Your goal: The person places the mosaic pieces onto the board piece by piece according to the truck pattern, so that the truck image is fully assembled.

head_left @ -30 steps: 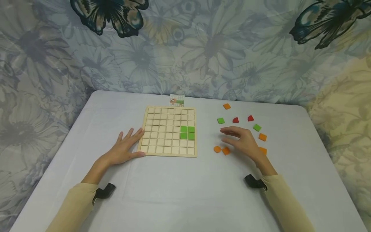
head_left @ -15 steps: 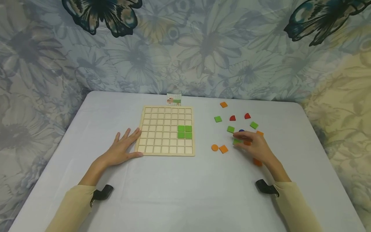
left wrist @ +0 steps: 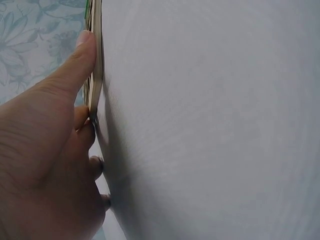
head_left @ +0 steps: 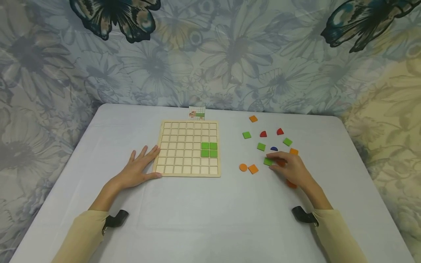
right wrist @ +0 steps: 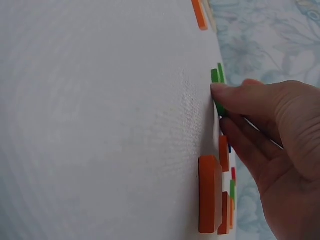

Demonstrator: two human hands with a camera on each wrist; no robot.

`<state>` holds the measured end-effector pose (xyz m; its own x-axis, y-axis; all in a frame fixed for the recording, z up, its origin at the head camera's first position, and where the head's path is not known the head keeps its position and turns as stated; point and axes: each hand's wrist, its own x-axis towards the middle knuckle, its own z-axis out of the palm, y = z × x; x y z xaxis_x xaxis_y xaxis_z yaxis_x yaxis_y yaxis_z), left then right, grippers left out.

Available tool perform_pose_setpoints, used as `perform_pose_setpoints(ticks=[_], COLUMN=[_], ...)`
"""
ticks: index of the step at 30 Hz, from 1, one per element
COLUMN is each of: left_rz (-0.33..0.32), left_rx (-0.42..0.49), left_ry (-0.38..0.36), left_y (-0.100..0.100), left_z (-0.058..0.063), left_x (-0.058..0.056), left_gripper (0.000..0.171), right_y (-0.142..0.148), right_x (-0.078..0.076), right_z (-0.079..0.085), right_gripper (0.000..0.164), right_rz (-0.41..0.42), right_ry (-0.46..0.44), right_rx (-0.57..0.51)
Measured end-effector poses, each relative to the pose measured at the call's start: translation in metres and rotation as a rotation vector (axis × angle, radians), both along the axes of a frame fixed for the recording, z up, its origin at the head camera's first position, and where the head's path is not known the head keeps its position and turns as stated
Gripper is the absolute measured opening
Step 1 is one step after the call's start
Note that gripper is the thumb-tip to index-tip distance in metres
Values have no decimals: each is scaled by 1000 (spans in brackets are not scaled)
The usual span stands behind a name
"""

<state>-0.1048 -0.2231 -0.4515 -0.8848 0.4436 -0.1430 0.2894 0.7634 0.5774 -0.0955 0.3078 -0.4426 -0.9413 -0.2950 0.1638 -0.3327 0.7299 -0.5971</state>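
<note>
Green and flat, a square tile (head_left: 268,161) is pinched between the thumb and fingertips of the right hand (head_left: 290,168), over the part of the white tabletop (head_left: 204,219) between the board (head_left: 181,145) and the tabletop's right edge; whether it is lifted at all, I cannot tell. It looks like wood or hard plastic, so it should be light, stiff and hard to break, though its smooth face might slide under a fingertip; two opposite side edges seem the best place to hold it, leaving the top free. The left hand (head_left: 139,170) grasps nothing: its fingers are spread, touching the board's left edge, with the thumb by the near left corner, which should steady a board that looks rigid. Four green tiles (head_left: 205,153) sit in cells along the board's right edge.
</note>
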Motion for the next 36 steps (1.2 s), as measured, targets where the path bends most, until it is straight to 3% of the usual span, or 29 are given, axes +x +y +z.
perform_pose_setpoints(ticks=[12,24,36], left_rz=[-6,-5,2], left_rx=[15,7,4], left_ry=[-8,2,0], left_y=[1,0,-1], left_z=[-3,-1,-2], left_x=[0,0,0], left_gripper=[96,96,95], right_y=[-1,-12,-43], right_x=[3,-10,-22], right_z=[0,10,13], right_gripper=[38,38,39], right_rz=[16,55,190], right_ry=[41,39,13], right_rx=[12,-5,-98])
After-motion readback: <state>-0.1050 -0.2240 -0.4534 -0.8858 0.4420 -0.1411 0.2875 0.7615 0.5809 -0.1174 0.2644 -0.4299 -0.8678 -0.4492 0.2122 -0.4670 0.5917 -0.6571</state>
